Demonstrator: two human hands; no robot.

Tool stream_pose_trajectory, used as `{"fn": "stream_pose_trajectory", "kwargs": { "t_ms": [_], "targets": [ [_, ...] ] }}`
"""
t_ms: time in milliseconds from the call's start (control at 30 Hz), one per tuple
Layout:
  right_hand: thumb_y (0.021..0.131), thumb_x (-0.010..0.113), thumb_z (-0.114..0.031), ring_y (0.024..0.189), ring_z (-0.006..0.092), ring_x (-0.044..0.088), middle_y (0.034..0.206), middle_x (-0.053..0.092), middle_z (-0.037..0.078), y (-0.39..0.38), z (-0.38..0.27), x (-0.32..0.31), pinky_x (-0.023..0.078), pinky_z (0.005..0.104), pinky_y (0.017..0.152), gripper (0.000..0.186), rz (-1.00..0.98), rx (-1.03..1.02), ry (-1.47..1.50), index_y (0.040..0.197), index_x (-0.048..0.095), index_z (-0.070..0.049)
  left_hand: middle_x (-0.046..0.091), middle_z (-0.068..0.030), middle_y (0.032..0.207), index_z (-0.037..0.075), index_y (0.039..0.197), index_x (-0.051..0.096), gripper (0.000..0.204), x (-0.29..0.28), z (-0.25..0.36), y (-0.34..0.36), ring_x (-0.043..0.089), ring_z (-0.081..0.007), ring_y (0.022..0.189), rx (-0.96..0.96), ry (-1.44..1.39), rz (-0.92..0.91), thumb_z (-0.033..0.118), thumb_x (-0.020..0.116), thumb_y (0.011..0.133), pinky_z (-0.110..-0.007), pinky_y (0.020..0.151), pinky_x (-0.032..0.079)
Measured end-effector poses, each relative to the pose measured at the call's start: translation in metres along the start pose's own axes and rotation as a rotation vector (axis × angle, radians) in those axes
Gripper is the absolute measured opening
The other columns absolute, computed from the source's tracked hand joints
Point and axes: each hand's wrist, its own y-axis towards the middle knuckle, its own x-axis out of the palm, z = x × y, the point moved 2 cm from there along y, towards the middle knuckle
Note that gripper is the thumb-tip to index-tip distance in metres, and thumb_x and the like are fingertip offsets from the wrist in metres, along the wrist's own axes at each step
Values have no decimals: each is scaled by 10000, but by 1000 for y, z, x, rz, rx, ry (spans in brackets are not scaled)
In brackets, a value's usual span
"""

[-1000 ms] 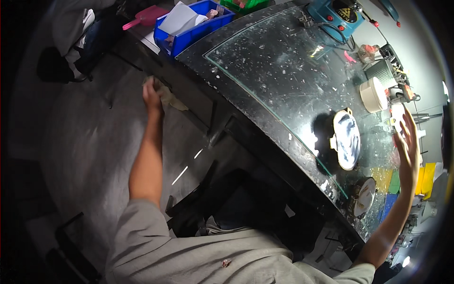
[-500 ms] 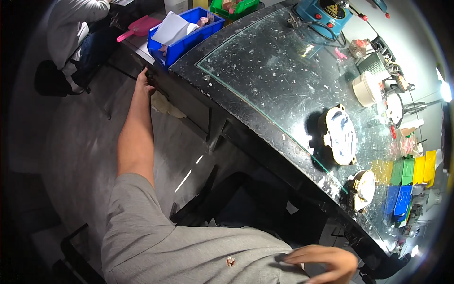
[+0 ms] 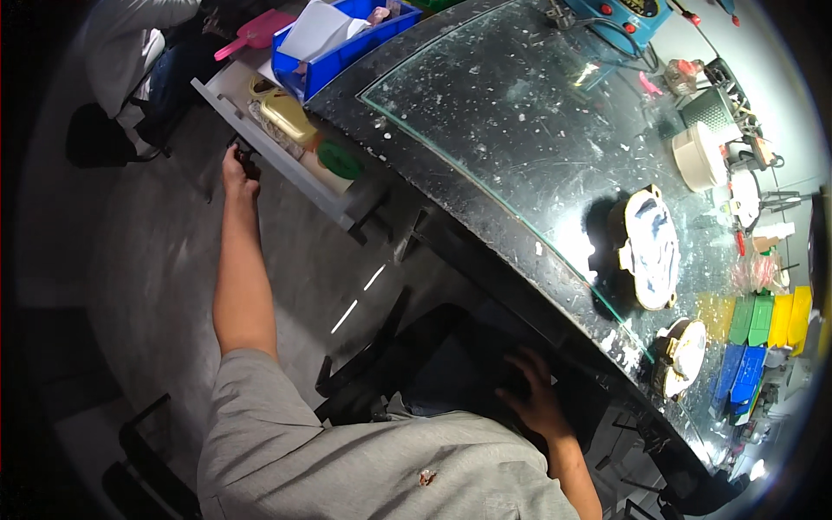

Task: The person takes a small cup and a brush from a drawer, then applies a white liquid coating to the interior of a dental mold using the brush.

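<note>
Left hand (image 3: 240, 178) clenched on front of open drawer (image 3: 290, 171), drawer jutting out at left end of black bench (image 3: 485, 130), near blue bin (image 3: 347, 59); yellow box (image 3: 290, 117) and round green item (image 3: 338, 160) inside; right hand (image 3: 536, 399) released, fingers spread, by grey shirt (image 3: 373, 468)

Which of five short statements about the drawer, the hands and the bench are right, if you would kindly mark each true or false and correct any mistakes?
1. The drawer is fully closed. False: it stands open.
2. The left hand is at the drawer's front. True.
3. A yellow object lies inside the drawer. True.
4. The right hand holds a cream tub. False: no object shows in that hand, and the tub stands on the dark bench.
5. White paper lies in the blue bin. True.
</note>
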Motion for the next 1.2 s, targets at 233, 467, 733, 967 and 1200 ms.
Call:
{"fn": "stream_pose_trajectory", "kwargs": {
  "t_ms": [233, 467, 733, 967, 1200],
  "targets": [
    [751, 817, -279, 1347, 342, 365, 1407, 401, 131, 11, 5, -3, 326, 446, 1122, 591, -8, -10, 29, 1280, 569, -188, 633, -51, 791, 26, 941, 639, 234, -63, 73, -61, 588, -149, 703, 705, 546, 643, 236, 674, 844, -298, 662, 490],
    [673, 862, -285, 1243, 309, 447, 1276, 485, 111, 23, -1, -10, 362, 426, 1065, 576, 33, -99, -56, 1182, 617, -170, 685, -112, 982, 2, 1094, 646, 280, -7, 78, -143, 647, -195, 884, 689, 1302, -343, 201, 675, 898, -322, 782, 501],
    [681, 860, -276, 1198, 306, 474, 1242, 495, 110, 15, 1, -11, 370, 420, 1050, 551, 65, -113, -33, 1165, 622, -161, 660, -192, 907, 10, 943, 670, 265, 46, 33, -120, 643, -347, 818, 897, 1493, -642, 252, 706, 840, -418, 728, 505],
    [689, 857, -242, 1212, 311, 459, 1253, 488, 110, 16, -1, -10, 386, 421, 1044, 556, 80, -122, -14, 1183, 614, -163, 659, -201, 842, 35, 927, 677, 246, 57, -2, -69, 642, -386, 821, 949, 1619, -691, 237, 716, 791, -448, 732, 506],
    [696, 855, -259, 1231, 306, 456, 1258, 504, 105, 17, 5, -11, 382, 421, 1043, 555, 51, -113, -40, 1188, 614, -169, 569, -210, 1082, 31, 1194, 535, 513, 80, -30, -95, 550, -397, 1043, 1058, 1551, -505, 261, 724, 776, -466, 878, 462]
  ]
}}
